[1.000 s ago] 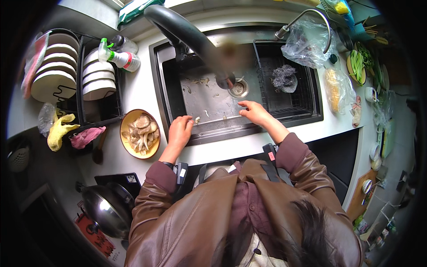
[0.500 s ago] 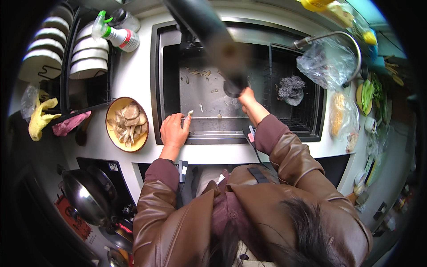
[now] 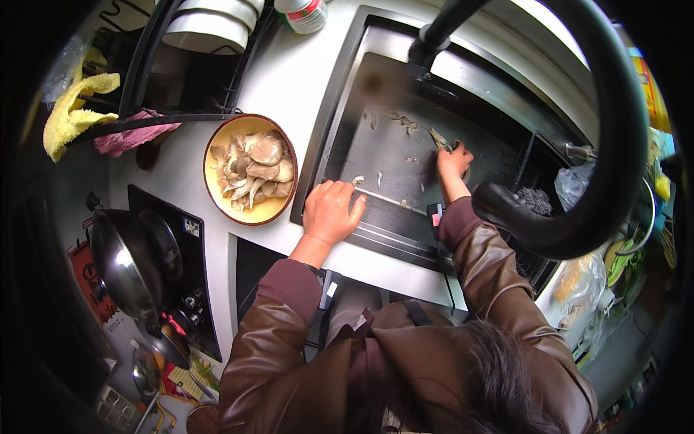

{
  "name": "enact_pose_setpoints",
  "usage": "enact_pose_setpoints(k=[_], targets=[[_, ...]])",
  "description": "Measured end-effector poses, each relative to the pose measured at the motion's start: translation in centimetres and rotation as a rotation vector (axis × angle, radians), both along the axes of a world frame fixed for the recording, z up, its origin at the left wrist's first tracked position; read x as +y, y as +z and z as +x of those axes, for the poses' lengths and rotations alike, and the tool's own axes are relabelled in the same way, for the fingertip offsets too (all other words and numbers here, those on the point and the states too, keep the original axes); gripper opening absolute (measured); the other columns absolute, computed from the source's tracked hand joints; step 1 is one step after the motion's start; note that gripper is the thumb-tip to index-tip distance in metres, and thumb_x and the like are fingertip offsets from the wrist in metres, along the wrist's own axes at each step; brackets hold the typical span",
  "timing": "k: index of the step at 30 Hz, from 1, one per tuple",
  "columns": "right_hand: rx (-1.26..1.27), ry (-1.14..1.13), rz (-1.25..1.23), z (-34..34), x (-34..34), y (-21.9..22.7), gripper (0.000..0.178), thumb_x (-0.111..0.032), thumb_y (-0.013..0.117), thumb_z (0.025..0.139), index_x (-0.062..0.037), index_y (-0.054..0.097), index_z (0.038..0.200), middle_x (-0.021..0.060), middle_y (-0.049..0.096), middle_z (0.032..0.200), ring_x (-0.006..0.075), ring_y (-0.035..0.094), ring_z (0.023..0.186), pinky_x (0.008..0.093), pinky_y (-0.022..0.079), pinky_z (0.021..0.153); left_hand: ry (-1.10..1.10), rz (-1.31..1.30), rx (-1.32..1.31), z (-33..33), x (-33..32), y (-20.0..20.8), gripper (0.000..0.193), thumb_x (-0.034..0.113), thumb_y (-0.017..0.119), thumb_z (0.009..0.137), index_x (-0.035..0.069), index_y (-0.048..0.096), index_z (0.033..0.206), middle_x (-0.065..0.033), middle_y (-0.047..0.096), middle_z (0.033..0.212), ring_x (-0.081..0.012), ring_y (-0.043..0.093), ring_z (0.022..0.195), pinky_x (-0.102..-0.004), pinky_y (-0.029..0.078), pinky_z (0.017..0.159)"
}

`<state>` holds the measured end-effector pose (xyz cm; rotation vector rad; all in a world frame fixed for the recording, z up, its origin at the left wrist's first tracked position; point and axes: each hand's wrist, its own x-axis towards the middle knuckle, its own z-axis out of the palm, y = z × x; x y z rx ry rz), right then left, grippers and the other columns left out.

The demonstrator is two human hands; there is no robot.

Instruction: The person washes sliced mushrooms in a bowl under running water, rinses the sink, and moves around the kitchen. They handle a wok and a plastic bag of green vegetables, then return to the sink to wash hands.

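Note:
My left hand (image 3: 332, 210) rests on the near left rim of the dark sink (image 3: 347, 155), holding nothing, its thumb apart from its fingers. Inside the sink, my right hand (image 3: 455, 163) has its fingers drawn together at a pale brown mushroom scrap (image 3: 437, 137). Those fingers partly hide what they grip. Small mushroom bits (image 3: 402, 121) lie scattered over the wet sink bottom. A black faucet (image 3: 627, 130) arches over the right side, its spout apart from my hands. Left of the sink stands a yellow bowl (image 3: 219, 197) of oyster mushrooms (image 3: 260, 163).
A rack with white bowls (image 3: 206, 32) and a spray bottle (image 3: 302, 14) stand at the back left. Yellow (image 3: 72, 119) and pink (image 3: 130, 134) cloths hang there. A wok (image 3: 123, 253) sits on the stove. A steel scourer (image 3: 535, 201) and plastic bags (image 3: 582, 278) are at right.
My right hand has let go of the faucet spout and reached down to the scraps in the sink. My left hand stays at the rim. The view has turned and shifted.

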<state>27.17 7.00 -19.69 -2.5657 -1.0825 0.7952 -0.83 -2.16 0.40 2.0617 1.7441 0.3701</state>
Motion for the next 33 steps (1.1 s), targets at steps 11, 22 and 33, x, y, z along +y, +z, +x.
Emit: enact_pose_setpoints(k=[11,22,33], targets=[[0.097,0.711,0.162,-5.4,0.8,2.6,0.049,-0.016,0.07,0.079,-0.0102,0.063,0.127,0.022,0.054,0.128,0.0422,0.051,0.118,0.0478,0.045,0.103,0.002,-0.007,-0.044,-0.2,-0.2,0.1,0.02,0.026,0.069,0.082,0.007,0.064,0.08,-0.0082,0.062,0.079,-0.0284,0.06,0.079,-0.0415,0.048,0.074],[0.516,1.124,-0.116,-12.1,1.4,1.9,0.05,-0.018,0.07,0.082,-0.0062,0.06,0.129,0.0214,0.052,0.137,0.0395,0.049,0.129,0.044,0.041,0.108,-0.006,0.007,-0.062,-0.3,0.1,-0.2,0.016,0.022,0.068,0.08,0.007,0.062,0.077,-0.0077,0.062,0.078,-0.0281,0.06,0.079,-0.0405,0.048,0.073],[0.131,0.995,0.352,-14.9,6.0,-0.3,0.072,-0.018,0.071,0.079,0.002,0.043,0.142,0.022,0.041,0.149,0.0408,0.04,0.135,0.0441,0.035,0.115,0.008,-0.002,-0.045,-0.4,-0.1,-0.5,0.012,0.018,0.068,0.076,0.007,0.062,0.078,-0.0069,0.06,0.076,-0.0278,0.06,0.076,-0.0396,0.048,0.071]])
